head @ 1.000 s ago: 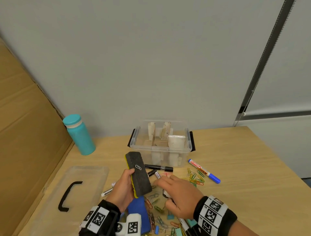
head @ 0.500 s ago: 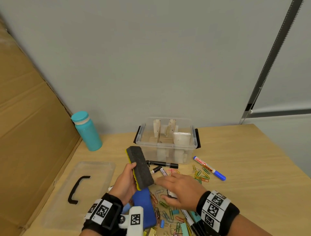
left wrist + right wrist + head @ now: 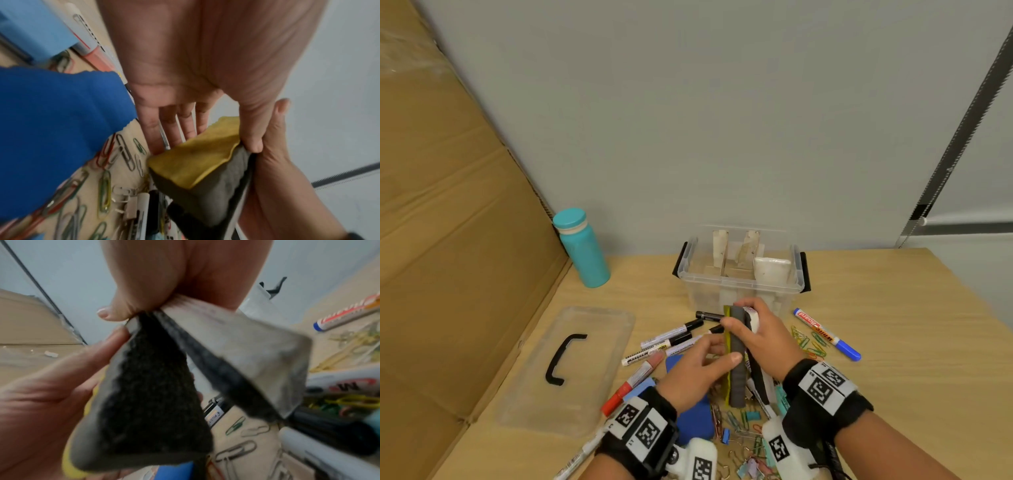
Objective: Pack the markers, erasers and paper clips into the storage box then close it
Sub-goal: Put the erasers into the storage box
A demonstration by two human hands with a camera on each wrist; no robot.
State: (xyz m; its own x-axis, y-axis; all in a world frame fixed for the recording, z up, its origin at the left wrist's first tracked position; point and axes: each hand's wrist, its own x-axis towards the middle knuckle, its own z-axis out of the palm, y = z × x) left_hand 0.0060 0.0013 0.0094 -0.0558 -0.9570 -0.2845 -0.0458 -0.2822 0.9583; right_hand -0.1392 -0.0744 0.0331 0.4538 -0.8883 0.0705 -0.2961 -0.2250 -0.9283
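- Two erasers are up off the table, stacked face to face. The yellow-backed eraser (image 3: 734, 363) stands on edge, long axis running from 6 to 12 o'clock in the head view, and the white-backed eraser (image 3: 236, 344) is pressed against its right flank.
- The right hand (image 3: 760, 337) clamps the far ends of both together, thumb on one side and fingers wrapped over the other.
- The left hand (image 3: 697, 371) grips the yellow-backed one lower down, thumb across its dark felt, fingers behind the yellow face.
- The storage box (image 3: 739, 294) sits open at 12 o'clock, just beyond the right hand, which is the nearer hand to carry the pair in, I'd say. The erasers' long axis already points at the opening.
- The lid (image 3: 571, 370) lies at 9 o'clock, well apart.
- The right wrist view shows the two felt faces splaying apart at the near end, which the head view hides. The left wrist view shows paper clips (image 3: 121, 154) under the hands and the blue eraser (image 3: 55, 129) flat on the table.
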